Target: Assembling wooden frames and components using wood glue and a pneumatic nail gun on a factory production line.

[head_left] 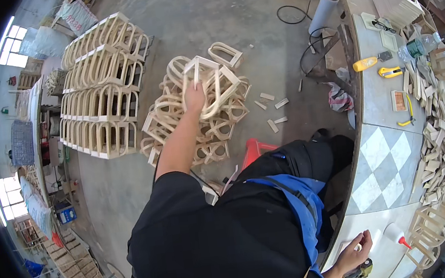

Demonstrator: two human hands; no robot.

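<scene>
At the edge of a heap of pale wooden frames (167, 109) on the floor, my left arm is stretched out. My left hand (194, 96) is closed around one bar of an arched wooden frame (218, 87), which is tilted over the heap. Over the near part of the workbench (377, 217) is my right hand (355, 253), its fingers loosely bent and apart, with nothing visible in it. Just below that hand lies a dark and brass-coloured tool (358, 274), partly hidden. A white bottle with a red tip (396, 233) lies to its right.
Stacked arched frames (104, 92) stand at the left. Several wood offcuts (272, 114) lie on the floor beside a red stool (254, 149). The bench carries a pile of wood strips (435, 139), a yellow knife (390, 72) and a plastic bottle (418, 47). A cable (291, 16) coils beyond.
</scene>
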